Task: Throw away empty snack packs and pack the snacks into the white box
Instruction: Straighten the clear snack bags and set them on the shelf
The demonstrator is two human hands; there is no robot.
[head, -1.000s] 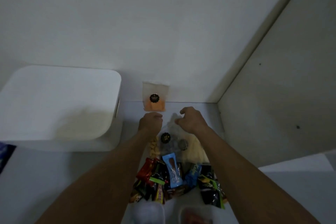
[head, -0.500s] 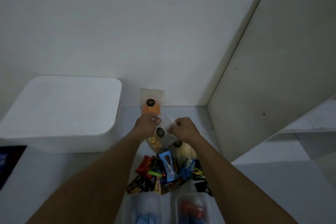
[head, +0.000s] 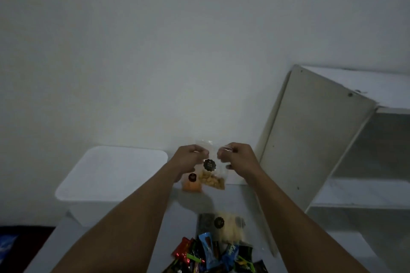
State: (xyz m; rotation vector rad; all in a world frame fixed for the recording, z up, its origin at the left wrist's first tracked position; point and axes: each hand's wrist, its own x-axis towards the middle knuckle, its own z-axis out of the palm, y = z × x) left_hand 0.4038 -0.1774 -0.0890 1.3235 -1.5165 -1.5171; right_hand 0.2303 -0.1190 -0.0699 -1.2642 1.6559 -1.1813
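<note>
At about eight o'clock in the view, the white box (head: 111, 173) sits on the tabletop (head: 177, 217) near the wall, its flat top facing up. Just to its right, the left hand (head: 188, 159) is curled and pinches the upper left edge of a clear snack pouch (head: 211, 175). The right hand (head: 238, 158) pinches the upper right edge in the same way, so the pouch hangs in the air between both hands. It holds yellowish pieces at its bottom and bears a round black sticker.

At seven o'clock from it, an orange-filled pouch (head: 192, 186) stands further back, partly hidden by the left wrist. At six o'clock, a second clear pouch (head: 228, 225) with pale contents lies flat on the tabletop. A heap of colourful wrapped snacks (head: 210, 255) lies at the bottom edge. At three o'clock stands a white shelf unit (head: 321, 139).
</note>
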